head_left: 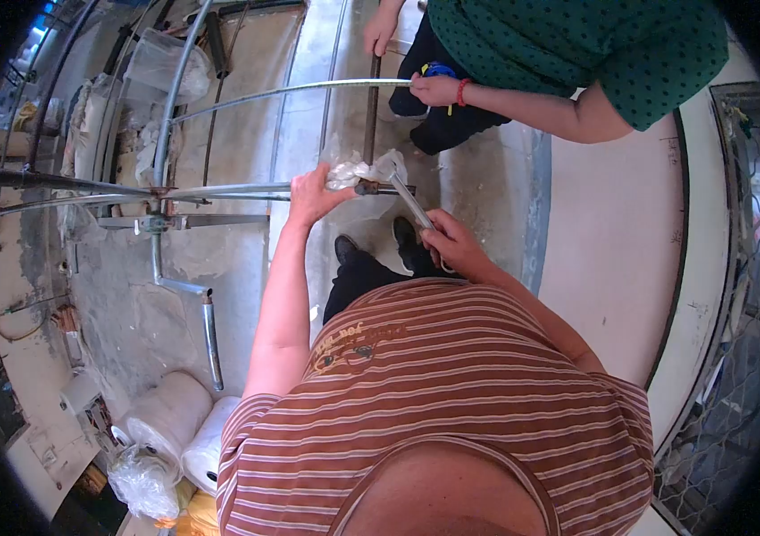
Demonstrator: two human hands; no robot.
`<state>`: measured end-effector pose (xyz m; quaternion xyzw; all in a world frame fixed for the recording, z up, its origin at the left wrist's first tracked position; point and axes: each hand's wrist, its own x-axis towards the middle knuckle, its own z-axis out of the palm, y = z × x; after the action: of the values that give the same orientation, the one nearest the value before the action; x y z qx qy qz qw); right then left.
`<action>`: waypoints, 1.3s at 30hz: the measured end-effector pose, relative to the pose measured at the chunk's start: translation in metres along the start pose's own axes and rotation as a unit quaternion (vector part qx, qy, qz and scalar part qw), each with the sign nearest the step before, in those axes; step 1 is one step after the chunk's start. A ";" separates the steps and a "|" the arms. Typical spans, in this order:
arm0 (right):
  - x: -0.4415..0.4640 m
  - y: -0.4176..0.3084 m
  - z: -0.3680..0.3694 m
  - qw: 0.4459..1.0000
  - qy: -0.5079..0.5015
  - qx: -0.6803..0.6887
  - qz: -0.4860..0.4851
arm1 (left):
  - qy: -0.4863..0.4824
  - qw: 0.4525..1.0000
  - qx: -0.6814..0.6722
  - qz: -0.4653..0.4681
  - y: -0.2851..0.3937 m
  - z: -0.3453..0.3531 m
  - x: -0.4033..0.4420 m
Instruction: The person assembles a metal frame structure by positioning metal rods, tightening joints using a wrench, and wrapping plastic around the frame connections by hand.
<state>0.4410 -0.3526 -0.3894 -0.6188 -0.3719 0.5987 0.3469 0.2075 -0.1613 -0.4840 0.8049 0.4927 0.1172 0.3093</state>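
Note:
My left hand [311, 195] is closed round the end of a bunch of crumpled whitish plastic film [350, 170], beside a horizontal metal pipe [237, 189]. The film gathers around a rusty upright bar [371, 121] where it meets the pipe's end. In my right hand [454, 243] is a long grey metal tool [413, 204] with a loop at its handle end, like scissors. Its far tip reaches the film, and whether it is cutting cannot be made out. My fingers partly hide the handle.
Across from me a person in a green dotted top [567, 54] holds a thin metal rod [300, 87] and the rusty bar. A metal pipe frame [161, 152] stands at left. Large plastic rolls [166, 420] lie lower left. A pale panel [608, 250] and wire mesh [733, 402] are at right.

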 end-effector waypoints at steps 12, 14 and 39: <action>0.010 -0.020 0.008 0.998 -0.001 -0.059 -0.024 | 0.021 1.000 0.003 0.018 0.001 -0.001 -0.001; 0.032 -0.032 0.012 0.979 0.009 -0.176 -0.101 | 0.023 0.999 0.005 0.025 0.001 -0.001 -0.002; 0.134 -0.111 0.069 0.654 -0.040 -0.750 -0.089 | 0.010 1.000 0.018 -0.010 0.001 0.003 -0.002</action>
<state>0.3678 -0.1829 -0.3604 -0.6075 -0.7616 0.1064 -0.1988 0.2086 -0.1645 -0.4853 0.8041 0.5056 0.1139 0.2912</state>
